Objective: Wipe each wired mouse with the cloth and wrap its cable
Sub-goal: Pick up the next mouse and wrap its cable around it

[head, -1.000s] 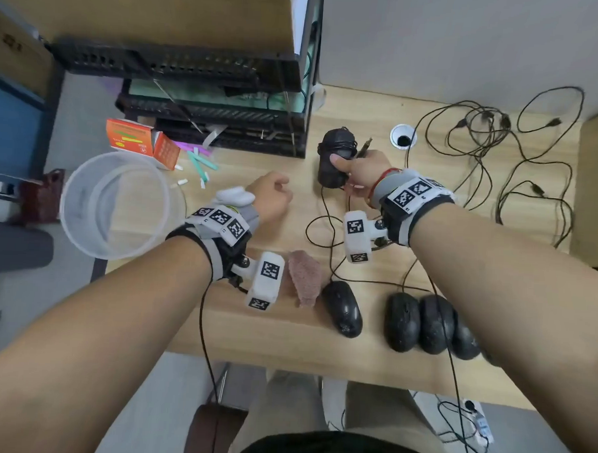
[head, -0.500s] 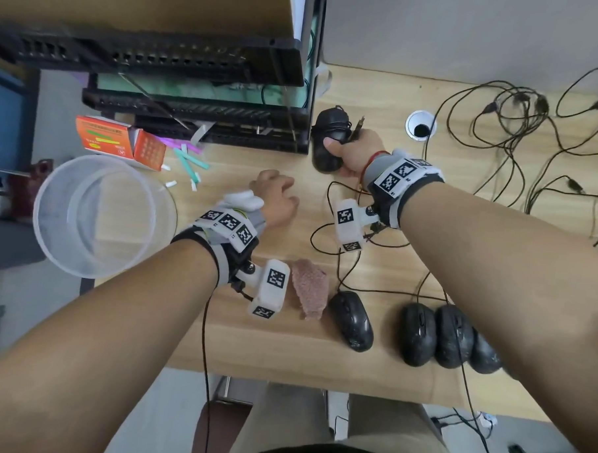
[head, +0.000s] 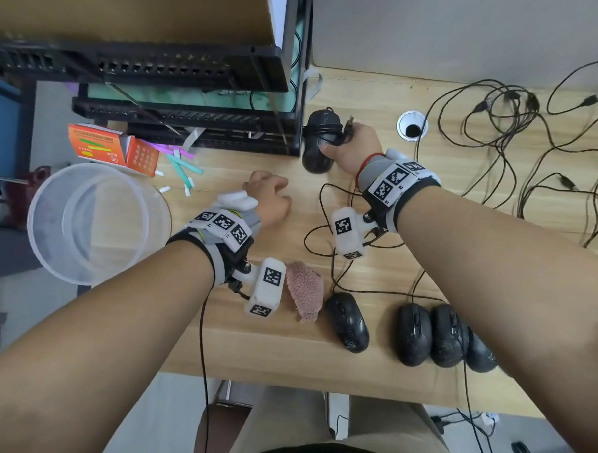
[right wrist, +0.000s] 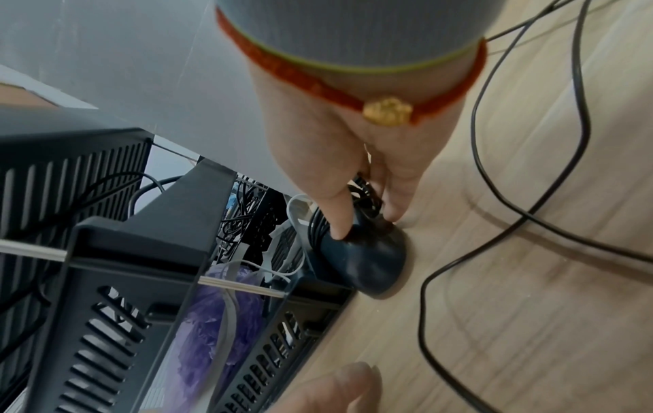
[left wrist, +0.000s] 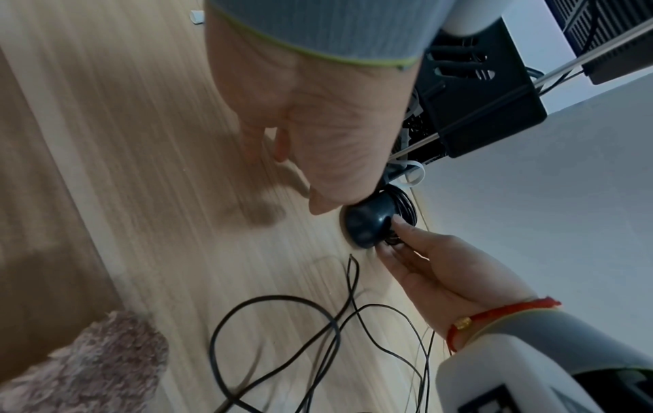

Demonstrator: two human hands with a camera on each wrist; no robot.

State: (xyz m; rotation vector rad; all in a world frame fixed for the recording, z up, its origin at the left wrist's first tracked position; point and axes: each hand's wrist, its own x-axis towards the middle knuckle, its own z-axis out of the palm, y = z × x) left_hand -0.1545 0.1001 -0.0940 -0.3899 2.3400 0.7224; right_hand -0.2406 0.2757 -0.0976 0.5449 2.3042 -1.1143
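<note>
Head view: we see the right hand (head: 354, 147) gripping the black wired mouse with its cable coiled round the body (head: 320, 140) at the back of the light wood worktop (head: 425, 283) beside the black slotted rack (head: 179, 118), probably parking it clear of the four unwrapped black mice (head: 414, 334) and pink fluffy cloth (head: 304, 290) at the front edge; the left hand (head: 269, 199) sits loosely curled, holding nothing. Left wrist view: thumb and fingers (left wrist: 406, 232) pinch the mouse's sides, likely keeping the coil tight. Right wrist view: same pinch, mouse resting on the worktop against the rack.
</note>
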